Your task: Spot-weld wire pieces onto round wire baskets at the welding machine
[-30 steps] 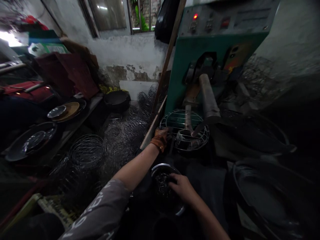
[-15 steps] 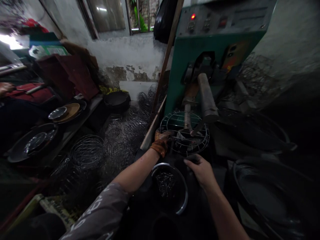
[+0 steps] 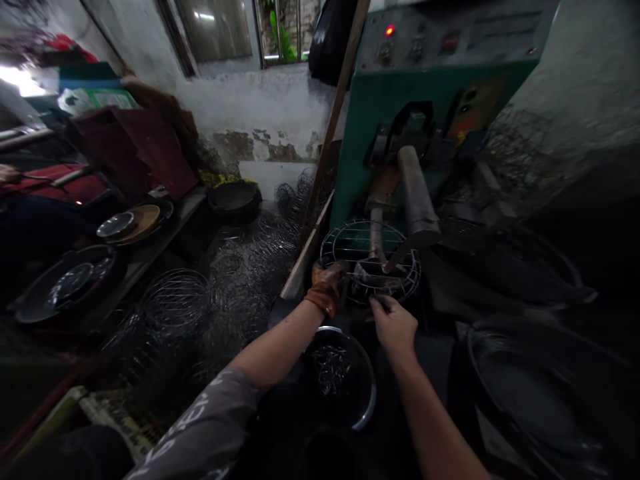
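Note:
My left hand (image 3: pixel 327 285), in an orange-brown glove, is closed on the left edge of a round wire rack (image 3: pixel 370 228). The rack sits tilted at the green machine (image 3: pixel 370 127), below its thick horizontal cylinder (image 3: pixel 419 200) and against a lower electrode arm. At the rack's near rim is my bare right hand (image 3: pixel 395 323), its thumb and fingers pinched together. Whatever lies between those fingertips is too small and dark to make out. Just below both hands stands a bowl (image 3: pixel 373 393) with a shiny rim, holding many short metal pieces (image 3: pixel 331 369).
Piled wire racks (image 3: pixel 175 303) cover the floor at left. Beyond them, a bench (image 3: pixel 150 257) bears pans and plates, with another person's hand (image 3: pixel 7 175) at the far left edge. A large dark pan (image 3: pixel 530 393) stands at right. A wooden board (image 3: pixel 310 247) leans beside the machine.
My right hand has moved up and forward from beside the bowl to the rack's near rim. My left hand and the rack stay nearly where they were.

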Demonstrator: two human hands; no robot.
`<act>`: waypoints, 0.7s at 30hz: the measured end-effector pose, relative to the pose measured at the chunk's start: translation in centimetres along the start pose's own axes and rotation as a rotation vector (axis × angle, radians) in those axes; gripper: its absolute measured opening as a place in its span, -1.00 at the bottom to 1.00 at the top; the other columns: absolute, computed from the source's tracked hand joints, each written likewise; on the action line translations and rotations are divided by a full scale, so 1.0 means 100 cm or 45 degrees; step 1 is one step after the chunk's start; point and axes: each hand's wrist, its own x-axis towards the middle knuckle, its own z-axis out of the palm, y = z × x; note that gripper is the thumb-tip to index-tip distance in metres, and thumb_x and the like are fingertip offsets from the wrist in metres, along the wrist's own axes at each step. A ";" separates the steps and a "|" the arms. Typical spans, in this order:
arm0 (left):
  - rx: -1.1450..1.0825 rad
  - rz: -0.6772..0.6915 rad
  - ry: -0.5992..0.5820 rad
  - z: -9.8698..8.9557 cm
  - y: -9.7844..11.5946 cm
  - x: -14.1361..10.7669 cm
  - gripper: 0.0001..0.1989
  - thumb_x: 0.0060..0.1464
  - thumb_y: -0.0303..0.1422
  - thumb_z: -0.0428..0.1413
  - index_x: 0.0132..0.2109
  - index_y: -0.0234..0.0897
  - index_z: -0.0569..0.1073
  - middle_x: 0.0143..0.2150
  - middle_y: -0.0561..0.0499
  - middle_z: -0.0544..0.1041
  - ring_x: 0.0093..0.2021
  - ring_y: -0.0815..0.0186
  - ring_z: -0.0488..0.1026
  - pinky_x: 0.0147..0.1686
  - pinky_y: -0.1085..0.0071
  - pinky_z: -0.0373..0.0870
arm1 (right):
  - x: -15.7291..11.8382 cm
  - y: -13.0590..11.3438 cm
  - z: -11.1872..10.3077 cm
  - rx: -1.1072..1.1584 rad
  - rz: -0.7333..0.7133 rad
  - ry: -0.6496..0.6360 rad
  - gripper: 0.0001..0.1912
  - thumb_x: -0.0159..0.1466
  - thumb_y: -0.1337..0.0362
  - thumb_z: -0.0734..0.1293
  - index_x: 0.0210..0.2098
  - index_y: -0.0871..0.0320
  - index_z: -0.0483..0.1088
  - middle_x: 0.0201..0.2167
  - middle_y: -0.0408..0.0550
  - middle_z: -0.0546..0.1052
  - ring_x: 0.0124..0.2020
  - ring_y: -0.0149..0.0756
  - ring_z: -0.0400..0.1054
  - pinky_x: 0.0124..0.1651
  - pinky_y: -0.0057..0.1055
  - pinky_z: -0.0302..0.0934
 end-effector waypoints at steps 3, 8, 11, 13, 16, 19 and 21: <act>-0.019 -0.037 0.014 0.001 0.003 -0.004 -0.66 -0.12 -0.51 0.35 -0.26 -0.21 0.37 -0.43 0.12 0.46 -0.44 0.38 0.43 -0.36 0.45 0.40 | 0.000 0.000 0.002 0.113 0.049 0.025 -0.50 0.11 -0.15 0.32 -0.24 0.15 0.53 -0.42 0.06 0.65 -0.46 -0.09 0.54 -0.33 -0.23 0.43; -0.036 -0.020 -0.042 0.004 0.005 -0.009 -0.59 -0.18 -0.50 0.42 -0.21 -0.24 0.40 -0.40 0.09 0.49 -0.42 0.38 0.47 -0.30 0.42 0.44 | 0.001 0.002 0.002 0.172 0.065 0.064 -0.53 0.09 -0.15 0.35 -0.27 0.13 0.50 -0.40 0.05 0.64 -0.43 -0.08 0.55 -0.33 -0.23 0.45; -0.037 -0.072 0.008 0.008 0.006 -0.010 -0.55 -0.16 -0.49 0.42 -0.15 -0.22 0.40 -0.44 0.12 0.46 -0.47 0.38 0.44 -0.34 0.42 0.43 | 0.005 0.004 0.001 0.113 0.017 0.093 -0.53 0.10 -0.17 0.34 -0.31 0.12 0.50 -0.40 0.06 0.64 -0.40 -0.08 0.55 -0.30 -0.22 0.45; -0.058 -0.070 -0.006 0.010 0.006 -0.009 -0.58 -0.13 -0.51 0.40 -0.16 -0.22 0.38 -0.41 0.09 0.49 -0.44 0.37 0.48 -0.32 0.41 0.45 | 0.008 0.003 0.000 0.108 0.005 0.089 -0.54 0.11 -0.17 0.34 -0.33 0.11 0.49 -0.41 0.06 0.64 -0.40 -0.10 0.55 -0.32 -0.24 0.45; -0.069 -0.057 -0.029 0.013 0.006 -0.005 -0.63 -0.12 -0.53 0.37 -0.21 -0.24 0.39 -0.36 0.06 0.52 -0.42 0.37 0.48 -0.30 0.41 0.44 | 0.015 0.001 0.000 0.152 0.009 0.079 -0.57 0.10 -0.15 0.35 -0.34 0.09 0.48 -0.49 0.01 0.62 -0.47 -0.12 0.53 -0.38 -0.27 0.44; -0.087 -0.034 0.044 0.020 0.002 0.006 -0.67 -0.13 -0.53 0.35 -0.22 -0.25 0.41 -0.38 0.08 0.50 -0.46 0.38 0.45 -0.33 0.41 0.40 | 0.025 0.002 0.001 0.200 0.007 0.084 -0.56 0.08 -0.17 0.37 -0.34 0.08 0.48 -0.50 -0.01 0.62 -0.51 -0.12 0.52 -0.43 -0.26 0.43; -0.071 -0.027 0.095 0.023 -0.003 0.016 -0.70 -0.11 -0.52 0.34 -0.24 -0.25 0.41 -0.43 0.11 0.47 -0.48 0.39 0.41 -0.34 0.41 0.38 | 0.033 0.006 0.001 0.175 -0.022 0.097 -0.54 0.10 -0.20 0.38 -0.34 0.08 0.50 -0.47 0.00 0.64 -0.50 -0.11 0.53 -0.42 -0.26 0.43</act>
